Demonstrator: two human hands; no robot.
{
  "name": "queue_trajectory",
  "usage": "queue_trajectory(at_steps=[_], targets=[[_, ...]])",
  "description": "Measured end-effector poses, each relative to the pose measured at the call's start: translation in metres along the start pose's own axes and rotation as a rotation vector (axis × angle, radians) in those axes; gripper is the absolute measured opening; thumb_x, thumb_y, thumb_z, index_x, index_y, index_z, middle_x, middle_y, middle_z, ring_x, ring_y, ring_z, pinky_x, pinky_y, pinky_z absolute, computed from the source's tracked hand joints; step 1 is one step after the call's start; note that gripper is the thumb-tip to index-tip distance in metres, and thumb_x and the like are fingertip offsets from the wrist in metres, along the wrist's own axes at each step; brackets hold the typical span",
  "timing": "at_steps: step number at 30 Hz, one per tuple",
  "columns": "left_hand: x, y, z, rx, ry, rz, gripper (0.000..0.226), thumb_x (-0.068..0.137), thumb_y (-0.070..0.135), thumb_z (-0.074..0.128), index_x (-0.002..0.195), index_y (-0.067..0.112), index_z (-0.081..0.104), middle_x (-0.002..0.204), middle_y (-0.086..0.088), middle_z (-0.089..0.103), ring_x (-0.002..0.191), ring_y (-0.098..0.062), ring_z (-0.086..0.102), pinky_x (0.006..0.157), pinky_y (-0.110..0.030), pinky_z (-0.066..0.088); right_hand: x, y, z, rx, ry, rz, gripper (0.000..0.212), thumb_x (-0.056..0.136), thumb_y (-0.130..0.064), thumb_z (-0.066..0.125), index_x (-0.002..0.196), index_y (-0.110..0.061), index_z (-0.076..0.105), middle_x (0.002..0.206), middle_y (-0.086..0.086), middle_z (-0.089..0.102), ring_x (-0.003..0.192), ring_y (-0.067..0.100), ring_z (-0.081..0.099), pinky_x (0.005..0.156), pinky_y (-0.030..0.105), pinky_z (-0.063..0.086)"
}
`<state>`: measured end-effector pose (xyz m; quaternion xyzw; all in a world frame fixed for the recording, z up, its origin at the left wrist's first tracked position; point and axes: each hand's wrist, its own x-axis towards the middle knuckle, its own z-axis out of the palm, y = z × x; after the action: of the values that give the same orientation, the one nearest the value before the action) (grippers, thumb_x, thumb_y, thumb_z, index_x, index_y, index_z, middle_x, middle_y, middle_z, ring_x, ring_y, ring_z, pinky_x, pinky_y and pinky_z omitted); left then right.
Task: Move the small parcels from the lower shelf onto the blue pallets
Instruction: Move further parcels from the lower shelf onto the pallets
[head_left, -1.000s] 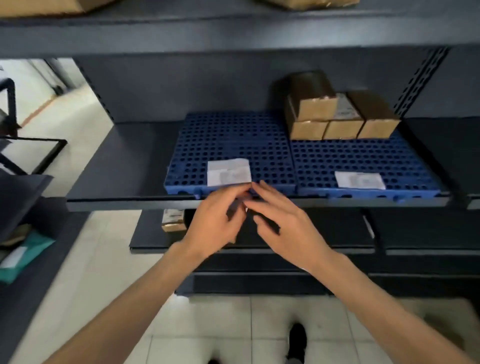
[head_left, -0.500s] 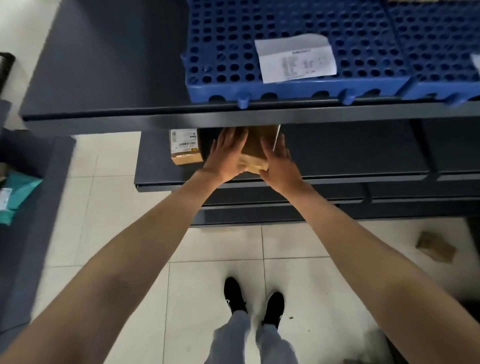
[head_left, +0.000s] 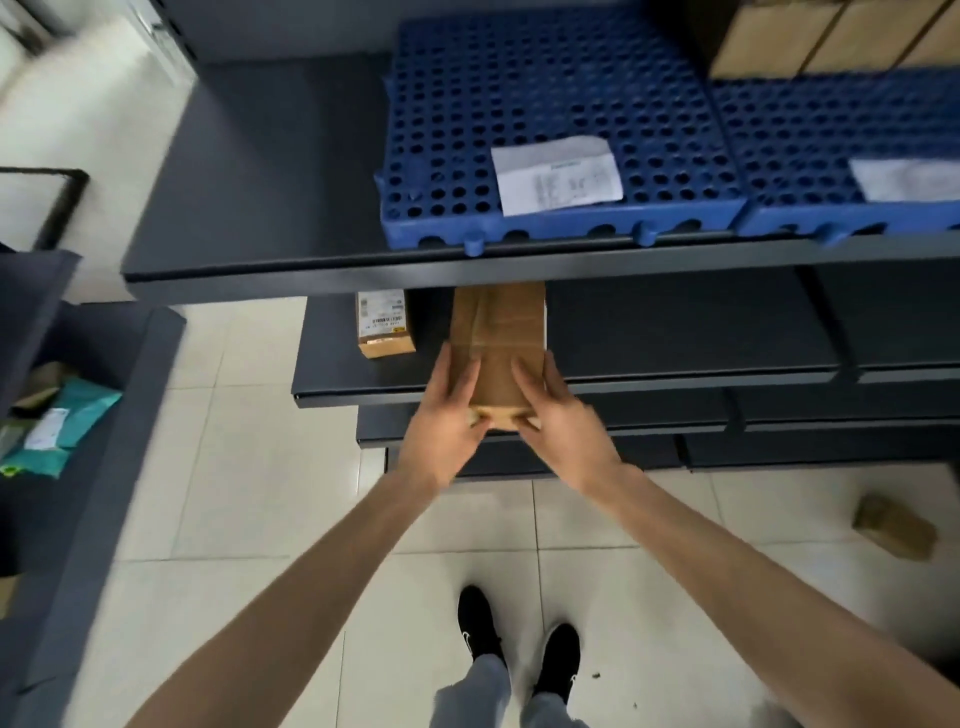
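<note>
A long brown cardboard parcel (head_left: 498, 345) juts out over the front edge of the lower shelf (head_left: 675, 374). My left hand (head_left: 447, 421) grips its near left corner and my right hand (head_left: 563, 421) grips its near right corner. A smaller labelled parcel (head_left: 384, 325) lies on the same shelf just to the left. On the shelf above sit two blue perforated pallets, the left one (head_left: 519, 104) with a paper slip (head_left: 558, 174), the right one (head_left: 831, 135) carrying several brown parcels (head_left: 831, 36) at its back.
The dark shelf edge (head_left: 363, 275) overhangs the lower shelf. A brown parcel (head_left: 893, 527) lies on the tiled floor at right. A teal package (head_left: 62, 421) sits on a dark rack at left. My shoes (head_left: 519, 644) stand below.
My hands dropped from the pallet's front edge to the lower shelf, closed on the long parcel and drew it outward past the shelf edge. The camera tilted down.
</note>
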<state>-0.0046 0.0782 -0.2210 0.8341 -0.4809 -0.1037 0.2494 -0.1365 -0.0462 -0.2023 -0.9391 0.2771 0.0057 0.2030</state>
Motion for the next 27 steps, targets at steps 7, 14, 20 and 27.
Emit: queue_trajectory(at_steps=[7, 14, 20, 27], targets=[[-0.12, 0.077, -0.068, -0.081, 0.206, -0.078, 0.091, 0.074, 0.028, 0.083, 0.148, 0.028, 0.029, 0.159, -0.005, 0.018, 0.132, -0.024, 0.046, 0.086, -0.033, 0.058, -0.115, -0.052, -0.067, -0.047, 0.043, -0.194, 0.075, 0.092, -0.042, 0.058, 0.153, -0.038, 0.014, 0.163, 0.011, 0.009, 0.078, 0.03, 0.071, 0.073, 0.041, 0.06], [-0.123, 0.136, -0.146, -0.446, 0.42, -0.139, 0.09, 0.071, 0.032, 0.084, 0.136, 0.058, 0.028, 0.151, 0.013, 0.018, 0.134, -0.001, 0.031, 0.101, -0.012, 0.036, -0.14, -0.081, -0.147, 0.244, 0.439, -0.442, 0.089, 0.087, -0.04, 0.062, 0.154, -0.035, 0.004, 0.161, -0.009, 0.02, 0.143, 0.011, 0.031, 0.108, 0.039, 0.044], [-0.049, 0.156, -0.206, -0.721, 0.469, -0.135, 0.076, 0.071, 0.031, 0.084, 0.13, 0.056, 0.042, 0.142, 0.01, 0.037, 0.128, -0.003, 0.043, 0.103, -0.035, 0.047, -0.076, -0.102, -0.229, 0.646, 0.523, -0.297, 0.095, 0.079, -0.051, 0.069, 0.151, -0.037, 0.009, 0.161, -0.018, 0.008, 0.145, -0.005, 0.009, 0.113, 0.016, 0.02], [0.063, 0.132, -0.237, -0.865, 0.358, -0.109, 0.07, 0.075, 0.045, 0.078, 0.133, 0.033, 0.042, 0.129, 0.011, 0.057, 0.112, 0.0, 0.058, 0.098, -0.033, 0.052, 0.029, -0.103, -0.268, 0.815, 0.353, -0.156, 0.07, 0.078, -0.04, 0.074, 0.14, -0.031, 0.043, 0.122, -0.017, 0.062, 0.114, 0.004, 0.059, 0.097, 0.033, 0.052]])
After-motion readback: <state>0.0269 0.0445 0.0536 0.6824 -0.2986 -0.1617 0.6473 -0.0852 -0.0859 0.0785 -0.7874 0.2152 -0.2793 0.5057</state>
